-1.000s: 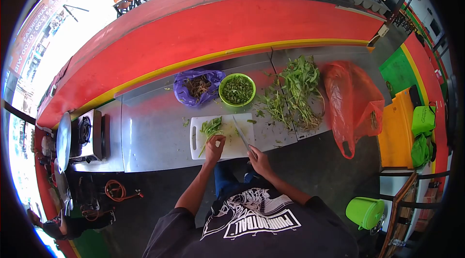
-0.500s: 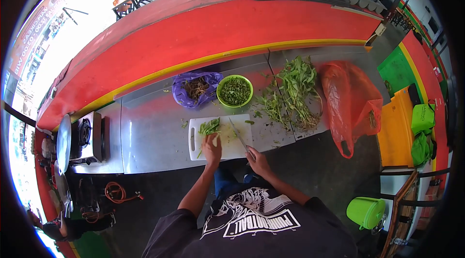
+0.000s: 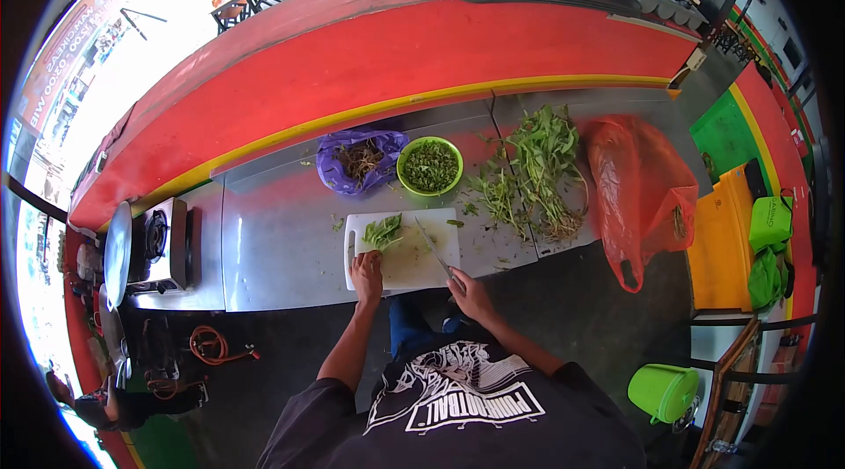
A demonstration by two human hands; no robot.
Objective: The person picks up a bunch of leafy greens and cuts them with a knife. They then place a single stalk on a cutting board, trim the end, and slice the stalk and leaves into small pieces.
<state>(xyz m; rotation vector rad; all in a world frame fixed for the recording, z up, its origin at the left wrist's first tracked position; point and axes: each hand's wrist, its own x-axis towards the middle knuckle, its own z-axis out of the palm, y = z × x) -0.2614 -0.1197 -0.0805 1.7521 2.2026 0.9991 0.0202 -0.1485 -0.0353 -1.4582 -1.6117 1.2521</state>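
Note:
On the white cutting board [image 3: 414,273] lies a small bunch of leafy greens [image 3: 383,230], its stems pointing down toward me. My left hand [image 3: 366,275] is at the board's lower left, fingers curled round the stem ends, partly hiding them. In my right hand [image 3: 473,296] is a knife [image 3: 434,245], gripped by the handle, its blade slanting up and left over the board. Beyond the board stands a lime-green bowl [image 3: 429,191] of chopped greens. Beside it a purple plastic bag [image 3: 332,172] holds brown roots and trimmings.
A large heap of leafy stalks [image 3: 541,157] lies right of the board, next to a red plastic bag [image 3: 625,179]. At the counter's left end is a gas stove [image 3: 167,245]. A red partition [image 3: 387,47] rises behind the steel counter [image 3: 273,249]. Another person [image 3: 114,407] is at lower left.
My left hand has shifted left and slightly toward me, down the stems. The knife and my right hand stay nearly where they were. The view has shifted slightly.

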